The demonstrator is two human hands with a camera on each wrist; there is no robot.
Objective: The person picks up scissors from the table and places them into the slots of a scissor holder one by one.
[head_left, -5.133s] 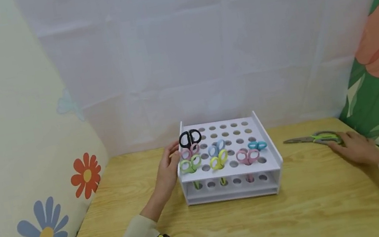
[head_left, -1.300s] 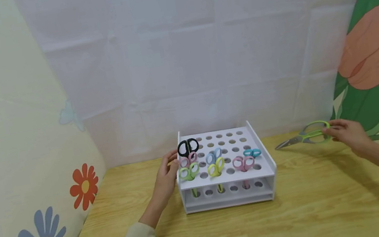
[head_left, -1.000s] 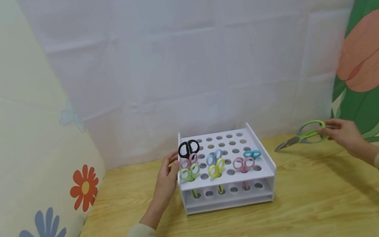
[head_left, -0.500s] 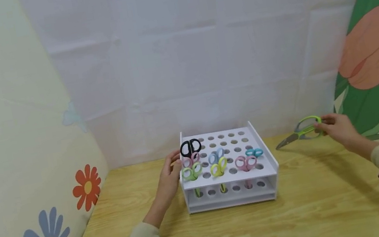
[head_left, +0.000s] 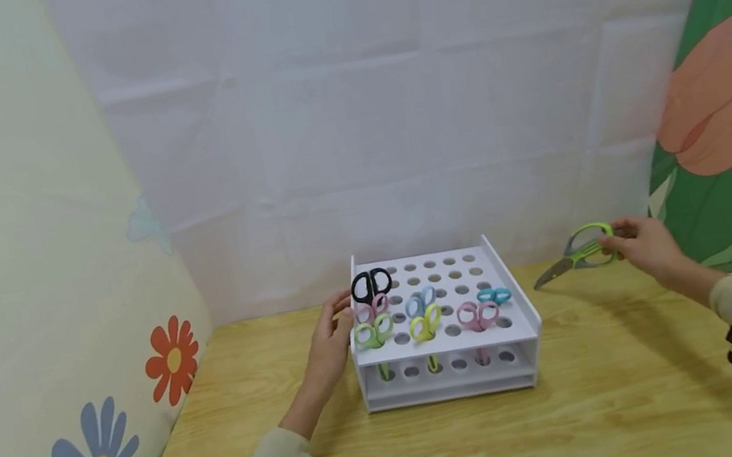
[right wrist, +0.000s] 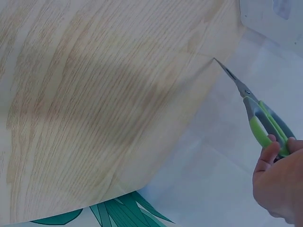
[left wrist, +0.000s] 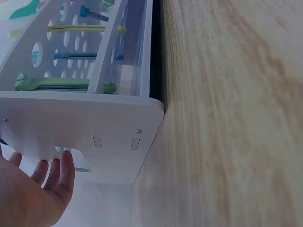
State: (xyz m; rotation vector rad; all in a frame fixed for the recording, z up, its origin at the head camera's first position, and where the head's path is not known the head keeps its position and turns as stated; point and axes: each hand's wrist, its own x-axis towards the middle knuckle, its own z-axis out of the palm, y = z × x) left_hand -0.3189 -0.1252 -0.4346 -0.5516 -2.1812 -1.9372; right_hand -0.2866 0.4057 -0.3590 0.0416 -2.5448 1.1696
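Observation:
My right hand (head_left: 644,245) pinches the green-and-grey handles of a pair of scissors (head_left: 579,250), right of the rack. The scissors slant, handles raised and blade tip down right at the table surface; the right wrist view shows thumb and fingers on the handle end. My left hand (head_left: 329,341) is at the left side of a white holed rack (head_left: 487,334); in the left wrist view its fingertips (left wrist: 66,158) rest at the side wall's cutout. Standing in the rack are black scissors (head_left: 371,285), light-green scissors (head_left: 374,331), yellow scissors (head_left: 425,323) and teal scissors (head_left: 494,296).
Pink scissors (head_left: 478,315) and blue scissors (head_left: 421,302) also stand in the rack, among several bare holes. The rack's raised side panels (head_left: 511,280) flank its top. A white cloth (head_left: 393,134) hangs behind the wooden table (head_left: 464,448); a flower-print wall is at right.
The scissors lay flat under my right hand; now their handle end is lifted and the pair has moved slightly left, handles rising further. My left hand stays at the rack.

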